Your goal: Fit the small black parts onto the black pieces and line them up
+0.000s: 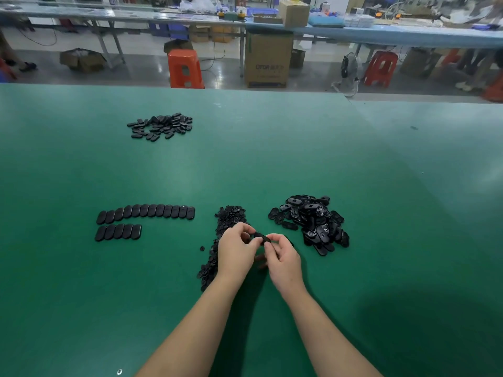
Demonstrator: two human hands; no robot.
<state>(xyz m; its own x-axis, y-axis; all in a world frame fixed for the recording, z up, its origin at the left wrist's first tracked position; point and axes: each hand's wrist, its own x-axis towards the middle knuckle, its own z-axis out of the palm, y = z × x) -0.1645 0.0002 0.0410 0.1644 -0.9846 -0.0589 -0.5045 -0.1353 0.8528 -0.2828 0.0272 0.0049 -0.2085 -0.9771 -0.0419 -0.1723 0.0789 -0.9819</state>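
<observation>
Here a single black piece [260, 237] is held just above the green table [272, 159], pinched between the fingertips of the left hand [235, 250] and the right hand [283, 258], both with fingers curled round it. The step in hand appears to be the seating of a small part into that piece, though whether a small part is already between the fingers cannot be told — it is hidden by the fingertips. For a good fit, the piece is best steadied at its two ends while the small part is pressed squarely into its recess, without twisting, until it sits flush. The piece's long axis seems to run across, from the left fingertips toward the right ones, tilted slightly; which face is uppermost cannot be made out. The supply of small parts [221, 240] lies under and just beyond the left hand, and the pile of unfitted pieces [310, 223] lies just beyond and outward of the right hand. Well out to the left of the left hand two rows of finished pieces [144, 214] are laid — each oval standing with its long axis pointing away from the person, side touching side. The next piece is best set at the open right end of the shorter, nearer row in that same orientation. A further heap [162, 126] lies far ahead of the hands.
</observation>
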